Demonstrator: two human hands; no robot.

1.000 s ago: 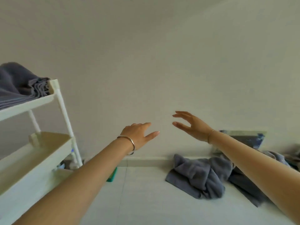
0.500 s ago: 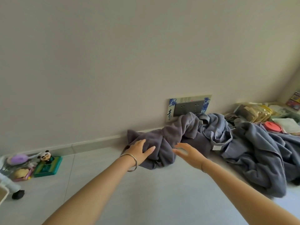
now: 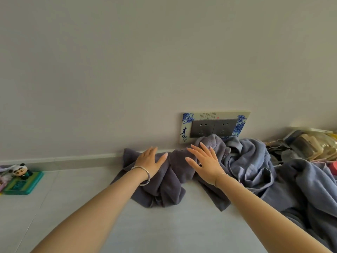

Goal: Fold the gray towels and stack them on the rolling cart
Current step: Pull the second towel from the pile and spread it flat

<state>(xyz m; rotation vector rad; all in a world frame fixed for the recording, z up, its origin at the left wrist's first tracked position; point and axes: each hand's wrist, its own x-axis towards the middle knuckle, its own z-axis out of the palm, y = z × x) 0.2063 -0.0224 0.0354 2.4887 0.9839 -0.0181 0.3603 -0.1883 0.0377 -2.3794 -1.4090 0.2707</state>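
Centre frame: left hand (image 3: 150, 162) and right hand (image 3: 205, 164), fingers (image 3: 194, 152) straight, holding nothing, over the crumpled towel (image 3: 164, 189); lifting it may drag the tangled pile (image 3: 255, 161) at right.

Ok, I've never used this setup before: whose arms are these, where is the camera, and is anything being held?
No machine here: a person works with bare hands, and the one picture comes from a wide-angle camera on their head, looking forward and down. The left grip and right grip are open, fingers straight, over a crumpled dark gray towel on the floor; I cannot tell whether they touch it. Nothing is held. More gray towels lie heaped to the right, by a wall socket. A panda toy stands far left. The cart is out of view.
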